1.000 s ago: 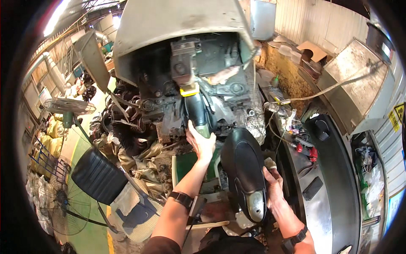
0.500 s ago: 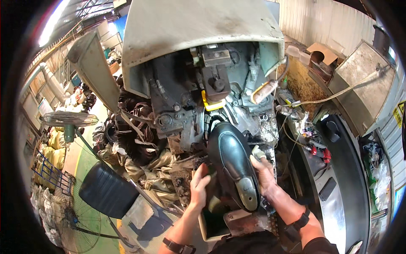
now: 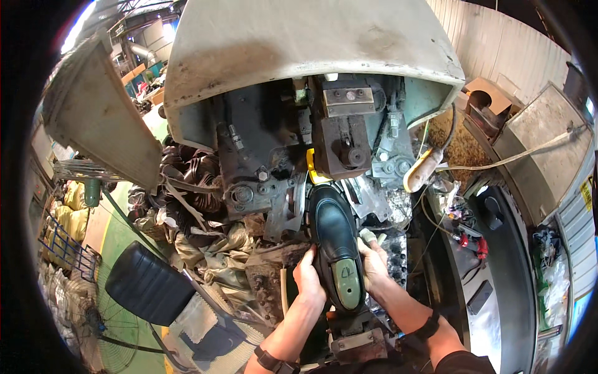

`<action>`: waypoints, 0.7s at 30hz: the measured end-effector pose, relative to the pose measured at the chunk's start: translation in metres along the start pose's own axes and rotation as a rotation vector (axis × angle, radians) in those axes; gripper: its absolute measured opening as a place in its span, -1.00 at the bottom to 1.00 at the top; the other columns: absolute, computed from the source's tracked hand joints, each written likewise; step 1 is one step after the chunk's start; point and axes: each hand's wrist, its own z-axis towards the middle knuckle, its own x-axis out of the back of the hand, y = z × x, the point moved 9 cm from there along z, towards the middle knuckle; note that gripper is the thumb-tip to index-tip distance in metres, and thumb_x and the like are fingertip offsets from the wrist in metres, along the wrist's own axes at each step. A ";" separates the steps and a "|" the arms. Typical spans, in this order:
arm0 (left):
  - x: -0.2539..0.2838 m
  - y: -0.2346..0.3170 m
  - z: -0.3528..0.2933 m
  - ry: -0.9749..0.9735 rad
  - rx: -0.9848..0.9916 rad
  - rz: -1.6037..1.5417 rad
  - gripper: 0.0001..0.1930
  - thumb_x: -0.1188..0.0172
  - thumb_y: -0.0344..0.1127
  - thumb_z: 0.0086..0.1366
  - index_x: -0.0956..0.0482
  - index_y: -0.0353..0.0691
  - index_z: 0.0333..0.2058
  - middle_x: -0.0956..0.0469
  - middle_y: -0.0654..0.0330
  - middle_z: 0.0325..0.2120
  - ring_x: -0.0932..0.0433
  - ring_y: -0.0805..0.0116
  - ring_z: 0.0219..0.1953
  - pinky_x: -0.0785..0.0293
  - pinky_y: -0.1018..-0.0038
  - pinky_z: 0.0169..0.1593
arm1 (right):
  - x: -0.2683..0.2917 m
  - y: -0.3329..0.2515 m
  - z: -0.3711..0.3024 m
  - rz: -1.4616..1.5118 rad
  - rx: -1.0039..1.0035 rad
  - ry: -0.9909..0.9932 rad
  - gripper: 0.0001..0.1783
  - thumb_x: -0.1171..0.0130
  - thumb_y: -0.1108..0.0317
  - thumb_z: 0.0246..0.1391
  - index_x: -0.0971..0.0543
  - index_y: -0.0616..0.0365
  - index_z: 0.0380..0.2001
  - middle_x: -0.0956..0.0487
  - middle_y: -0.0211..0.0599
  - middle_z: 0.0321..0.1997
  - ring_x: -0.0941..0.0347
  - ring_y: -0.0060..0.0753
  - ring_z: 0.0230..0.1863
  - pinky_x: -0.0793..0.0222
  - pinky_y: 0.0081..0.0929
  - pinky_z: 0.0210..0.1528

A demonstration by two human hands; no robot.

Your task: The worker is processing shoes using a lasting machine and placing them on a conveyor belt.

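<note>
A black leather shoe (image 3: 332, 218) on a green shoe last (image 3: 347, 282) lies lengthwise before me. Its toe points away, among the metal plates of a large machine (image 3: 346, 140), beneath the dark block. My left hand (image 3: 309, 278) is closed against the shoe's left flank near the heel, fingers partly hidden underneath. From the other side my right hand (image 3: 374, 267) grips the shoe. A small pale piece (image 3: 367, 236), whose kind I cannot make out, shows at the right fingertips. A yellow part (image 3: 313, 167) of the machine sits just above the toe.
A pale hood (image 3: 311, 43) overhangs the machine. At the right hangs a cabled, handle-like device (image 3: 422, 169), near a dark conveyor belt (image 3: 520, 280). Left are a black chair (image 3: 149, 280), piled dark shoe parts (image 3: 190, 171) and a fan (image 3: 87, 177).
The shoe's toe has moved in under the machine's block, between the plates. My left hand has come from beside the shoe onto it. The view has shifted closer to the machine.
</note>
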 end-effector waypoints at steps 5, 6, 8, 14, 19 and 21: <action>0.006 0.000 0.012 -0.009 -0.008 -0.024 -0.71 -0.21 -0.25 0.35 -0.63 -0.38 -0.12 -0.67 0.11 -0.19 -0.64 0.27 -0.24 -0.57 0.34 -0.11 | -0.004 0.004 0.000 0.008 -0.017 0.040 -0.59 -0.18 0.52 0.23 -0.42 0.08 0.12 -0.61 -0.26 -0.14 -0.59 -0.37 -0.20 -0.59 -0.34 -0.18; 0.006 0.000 0.012 -0.002 -0.007 -0.017 -0.70 -0.21 -0.25 0.35 -0.62 -0.38 -0.10 -0.67 0.11 -0.19 -0.64 0.27 -0.24 -0.57 0.34 -0.11 | -0.004 0.004 0.002 -0.001 -0.012 0.027 -0.60 -0.18 0.52 0.23 -0.42 0.09 0.12 -0.61 -0.26 -0.14 -0.59 -0.37 -0.20 -0.59 -0.34 -0.17; 0.007 -0.001 0.013 0.005 -0.005 -0.010 -0.70 -0.20 -0.25 0.36 -0.61 -0.39 -0.09 -0.67 0.11 -0.18 -0.64 0.27 -0.24 -0.57 0.35 -0.11 | -0.002 0.004 0.004 -0.010 -0.008 0.015 -0.61 -0.18 0.52 0.23 -0.42 0.10 0.11 -0.61 -0.26 -0.14 -0.59 -0.37 -0.20 -0.59 -0.35 -0.16; 0.002 0.000 0.008 0.038 -0.045 -0.007 -0.69 -0.23 -0.23 0.35 -0.59 -0.41 -0.12 -0.65 0.11 -0.22 -0.62 0.29 -0.27 -0.55 0.36 -0.12 | -0.003 0.006 0.009 0.009 -0.034 -0.020 -0.59 -0.19 0.52 0.22 -0.42 0.11 0.12 -0.60 -0.26 -0.12 -0.59 -0.37 -0.20 -0.59 -0.36 -0.14; 0.009 0.006 0.016 0.068 -0.210 0.065 -0.72 -0.30 -0.19 0.33 -0.57 -0.34 -0.34 -0.61 0.19 -0.39 -0.55 0.41 -0.37 -0.48 0.43 -0.24 | 0.009 0.012 0.020 0.014 0.006 -0.021 -0.54 -0.21 0.52 0.20 -0.38 0.12 0.16 -0.60 -0.26 -0.09 -0.59 -0.38 -0.19 -0.58 -0.37 -0.13; 0.012 0.002 0.023 0.067 -0.210 0.054 -0.73 -0.29 -0.21 0.34 -0.57 -0.34 -0.35 -0.61 0.21 -0.40 -0.54 0.43 -0.38 -0.47 0.46 -0.25 | 0.006 0.012 0.023 0.015 0.026 -0.065 -0.49 -0.22 0.51 0.20 -0.34 0.15 0.19 -0.60 -0.27 -0.06 -0.60 -0.39 -0.17 -0.58 -0.38 -0.12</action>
